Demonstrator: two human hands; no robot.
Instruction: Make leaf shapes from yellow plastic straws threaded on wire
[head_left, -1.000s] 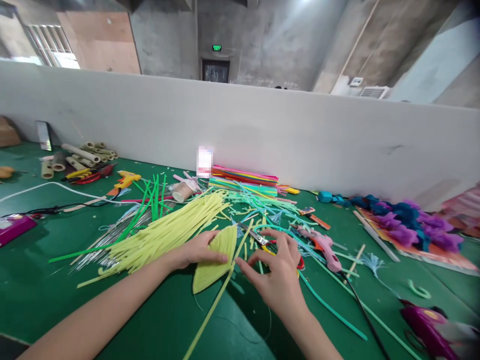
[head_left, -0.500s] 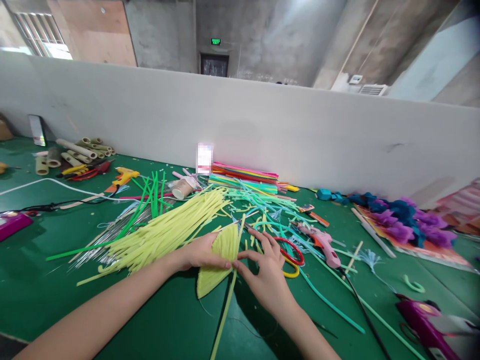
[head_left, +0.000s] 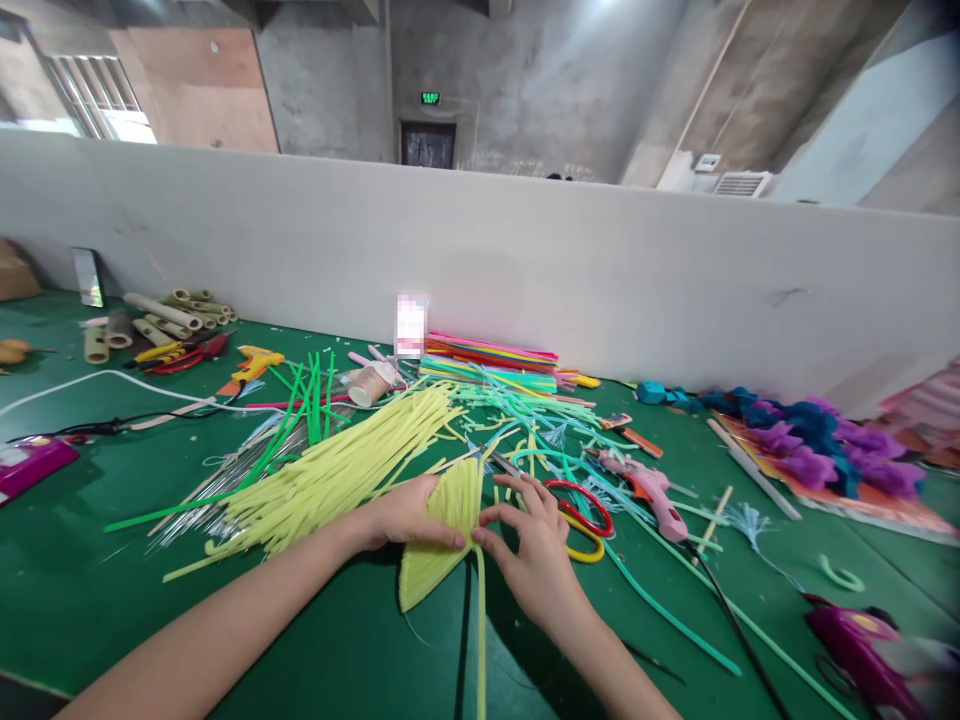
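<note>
Nothing's really readable here. The green sign above the doorway glows, but its letters are too small.

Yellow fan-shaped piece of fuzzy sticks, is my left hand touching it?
Touching. The head view shows the left hand with its thumb pressed on the yellow fan-shaped piece.

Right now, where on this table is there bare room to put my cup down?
Barest is the table at its near left, between the yellow strips, the magenta box and the left forearm. A smaller patch lies right of the black cord. It is crowded around the yellow fan, right hand, scissors and glue gun.
</note>
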